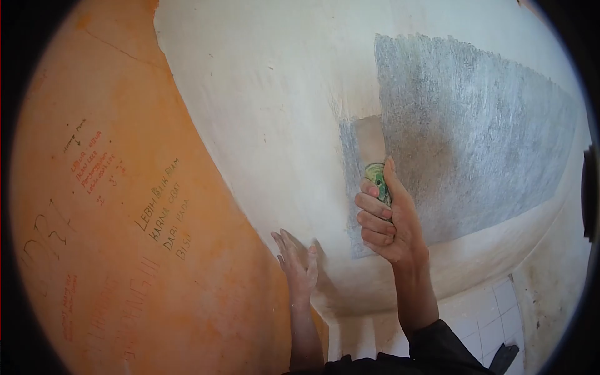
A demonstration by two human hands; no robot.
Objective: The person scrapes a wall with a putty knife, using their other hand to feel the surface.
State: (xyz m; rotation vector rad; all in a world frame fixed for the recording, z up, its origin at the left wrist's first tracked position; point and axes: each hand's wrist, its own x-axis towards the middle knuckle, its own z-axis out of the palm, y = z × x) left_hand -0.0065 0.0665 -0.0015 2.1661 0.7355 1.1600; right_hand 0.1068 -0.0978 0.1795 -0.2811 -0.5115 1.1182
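Grey, rough surface showed in a broad patch [475, 137] across the white wall [262, 94], and the scraper [372, 150] stood upright at the patch's left edge, its pale blade flat against the wall. The right hand [390, 219] was clenched round the scraper's green handle, thumb lying up along its side and fingers curled over the front. The left hand [297, 259] held nothing; its palm and spread fingers pressed flat on the white wall, below and left of the scraper, near the right hand. An orange wall [125, 250] bearing handwriting [164, 209] filled the left side. White tiles [494, 319] showed at lower right, beside a dark sleeve [437, 350].
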